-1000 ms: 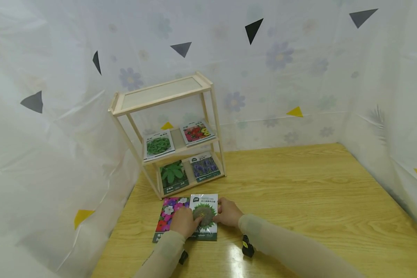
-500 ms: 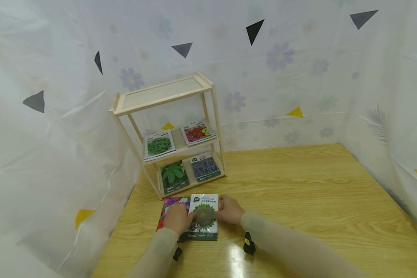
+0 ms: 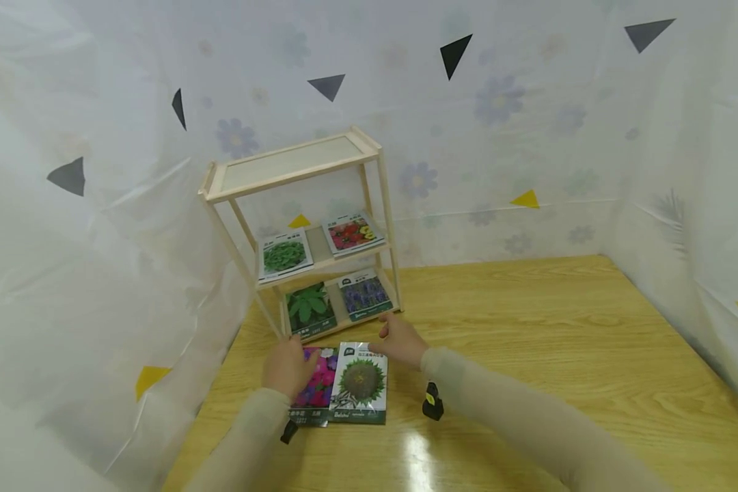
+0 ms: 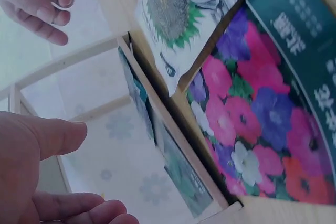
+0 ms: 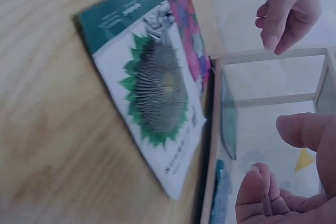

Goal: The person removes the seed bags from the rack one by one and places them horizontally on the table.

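Two seed packets lie side by side on the table in front of the rack, the sunflower packet (image 3: 361, 386) overlapping the edge of the packet with pink and purple flowers (image 3: 320, 393). My left hand (image 3: 285, 369) is over the left side of the flower packet, hiding part of it. In the left wrist view its thumb and fingers are spread apart with nothing between them. My right hand (image 3: 401, 342) hovers at the top right corner of the sunflower packet (image 5: 160, 87). Its thumb and fingers stand apart, holding nothing, in the right wrist view.
Behind the packets stands a wooden rack (image 3: 295, 167). Its middle shelf bears a green leaf packet (image 3: 285, 256) and a red flower packet (image 3: 352, 232). On the bottom shelf are a dark leaf packet (image 3: 310, 306) and a purple flower packet (image 3: 365, 294). A patterned curtain (image 3: 566, 150) hangs behind.
Both hands have left the sunflower packet's sides. The left hand has moved left and the right hand up toward the rack. The packets have stayed nearly in place.
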`<state>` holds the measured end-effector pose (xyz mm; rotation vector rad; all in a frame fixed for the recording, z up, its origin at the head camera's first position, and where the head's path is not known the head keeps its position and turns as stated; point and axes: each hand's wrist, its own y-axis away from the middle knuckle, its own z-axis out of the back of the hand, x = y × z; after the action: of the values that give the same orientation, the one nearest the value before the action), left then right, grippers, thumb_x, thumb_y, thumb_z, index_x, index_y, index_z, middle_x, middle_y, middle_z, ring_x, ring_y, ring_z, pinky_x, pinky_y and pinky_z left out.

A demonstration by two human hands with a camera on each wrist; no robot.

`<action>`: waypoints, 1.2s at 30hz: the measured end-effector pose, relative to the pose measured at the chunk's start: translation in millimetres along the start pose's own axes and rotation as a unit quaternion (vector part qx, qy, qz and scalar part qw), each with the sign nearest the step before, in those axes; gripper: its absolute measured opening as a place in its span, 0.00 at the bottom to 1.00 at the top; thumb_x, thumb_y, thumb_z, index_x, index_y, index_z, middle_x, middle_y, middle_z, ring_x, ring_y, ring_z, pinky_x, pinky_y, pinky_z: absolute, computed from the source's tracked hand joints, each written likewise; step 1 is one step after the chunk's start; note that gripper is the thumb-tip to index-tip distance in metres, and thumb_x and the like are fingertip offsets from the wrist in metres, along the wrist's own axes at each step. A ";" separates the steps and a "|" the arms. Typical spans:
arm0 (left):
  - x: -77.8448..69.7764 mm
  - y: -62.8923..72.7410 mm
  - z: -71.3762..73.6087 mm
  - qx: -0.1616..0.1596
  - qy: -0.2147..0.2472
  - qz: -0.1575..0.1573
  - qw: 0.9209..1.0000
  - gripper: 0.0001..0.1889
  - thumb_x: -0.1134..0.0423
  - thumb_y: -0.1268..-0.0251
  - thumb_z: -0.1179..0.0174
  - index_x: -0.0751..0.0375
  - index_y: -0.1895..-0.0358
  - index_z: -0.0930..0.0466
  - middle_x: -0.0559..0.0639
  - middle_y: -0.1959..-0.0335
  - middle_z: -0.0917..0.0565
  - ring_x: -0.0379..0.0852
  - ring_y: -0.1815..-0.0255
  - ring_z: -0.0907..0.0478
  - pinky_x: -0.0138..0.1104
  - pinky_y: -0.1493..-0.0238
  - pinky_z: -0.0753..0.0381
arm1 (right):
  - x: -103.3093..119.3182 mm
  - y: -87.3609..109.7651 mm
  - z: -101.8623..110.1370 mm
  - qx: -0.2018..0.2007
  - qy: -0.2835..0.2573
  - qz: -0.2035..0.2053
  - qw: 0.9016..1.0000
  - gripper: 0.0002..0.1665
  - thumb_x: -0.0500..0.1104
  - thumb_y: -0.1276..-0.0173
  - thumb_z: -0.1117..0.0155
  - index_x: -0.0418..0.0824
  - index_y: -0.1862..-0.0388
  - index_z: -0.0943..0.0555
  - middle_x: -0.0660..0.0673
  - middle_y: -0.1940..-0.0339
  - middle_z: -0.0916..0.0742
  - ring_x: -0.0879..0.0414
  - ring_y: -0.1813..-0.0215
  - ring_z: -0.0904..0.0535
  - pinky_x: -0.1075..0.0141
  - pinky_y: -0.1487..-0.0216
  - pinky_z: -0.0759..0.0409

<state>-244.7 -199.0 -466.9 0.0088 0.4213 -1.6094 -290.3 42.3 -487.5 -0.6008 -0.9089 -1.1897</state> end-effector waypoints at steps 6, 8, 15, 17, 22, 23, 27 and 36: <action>6.5 -8.0 16.0 -0.025 -0.014 -0.001 1.000 0.27 0.50 0.41 0.33 0.75 0.55 0.21 0.65 0.68 0.21 0.58 0.73 0.20 0.47 0.77 0.19 | 28.3 -2.0 11.8 -0.001 -0.022 0.014 1.000 0.42 0.45 0.38 0.29 0.37 0.29 0.38 0.42 0.50 0.21 0.52 0.52 0.23 0.58 0.54 0.21; 7.4 -11.1 22.8 -0.032 -0.017 0.003 0.999 0.27 0.49 0.41 0.34 0.75 0.54 0.21 0.64 0.68 0.21 0.59 0.72 0.21 0.48 0.76 0.20 | 36.6 -3.2 15.1 -0.003 -0.028 0.027 0.999 0.41 0.44 0.37 0.30 0.36 0.30 0.38 0.44 0.51 0.22 0.53 0.52 0.22 0.58 0.54 0.21; 10.0 -22.7 47.4 -0.059 -0.029 -0.007 0.998 0.28 0.48 0.40 0.35 0.76 0.54 0.23 0.65 0.67 0.22 0.61 0.68 0.21 0.52 0.67 0.19 | 62.3 -7.0 22.5 0.001 -0.015 0.050 0.999 0.42 0.47 0.36 0.31 0.36 0.29 0.39 0.46 0.51 0.23 0.53 0.50 0.23 0.60 0.51 0.22; 10.8 -26.1 52.6 -0.077 -0.031 -0.021 0.996 0.27 0.49 0.39 0.35 0.76 0.56 0.22 0.65 0.67 0.22 0.62 0.69 0.21 0.52 0.67 0.20 | 68.4 -8.7 23.9 0.000 -0.003 0.060 0.998 0.43 0.48 0.36 0.31 0.36 0.28 0.39 0.46 0.50 0.23 0.53 0.50 0.23 0.59 0.50 0.22; 10.2 -33.9 64.2 -0.137 -0.028 -0.050 0.989 0.26 0.50 0.40 0.34 0.76 0.58 0.22 0.67 0.64 0.23 0.65 0.63 0.25 0.53 0.61 0.23 | 83.9 -15.9 24.9 -0.010 0.045 0.097 0.994 0.43 0.50 0.36 0.32 0.36 0.28 0.38 0.49 0.52 0.22 0.56 0.54 0.23 0.62 0.51 0.23; 10.0 -35.2 66.2 -0.147 -0.025 -0.053 0.987 0.26 0.50 0.41 0.34 0.76 0.57 0.22 0.68 0.62 0.23 0.65 0.62 0.26 0.53 0.59 0.23 | 87.3 -17.4 24.7 -0.012 0.056 0.103 0.993 0.42 0.50 0.36 0.33 0.37 0.28 0.38 0.49 0.53 0.22 0.57 0.55 0.23 0.62 0.52 0.23; 9.2 -40.9 73.0 -0.169 -0.017 -0.065 0.983 0.29 0.50 0.42 0.33 0.77 0.53 0.23 0.70 0.55 0.25 0.66 0.55 0.29 0.53 0.51 0.26 | 101.1 -22.2 22.4 -0.023 0.097 0.129 0.987 0.39 0.51 0.36 0.33 0.39 0.30 0.35 0.48 0.58 0.22 0.56 0.60 0.25 0.61 0.58 0.24; 7.8 -53.1 79.4 -0.154 -0.025 -0.079 0.985 0.35 0.48 0.37 0.37 0.80 0.42 0.30 0.73 0.45 0.27 0.68 0.45 0.30 0.55 0.43 0.29 | 115.8 -36.1 12.1 -0.052 0.178 0.179 0.966 0.40 0.54 0.33 0.37 0.43 0.27 0.37 0.43 0.34 0.29 0.51 0.38 0.28 0.57 0.43 0.25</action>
<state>-277.1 -227.0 -381.1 -0.3065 0.6409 -1.6797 -316.4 -18.3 -385.0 -0.5830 -0.4124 -0.9774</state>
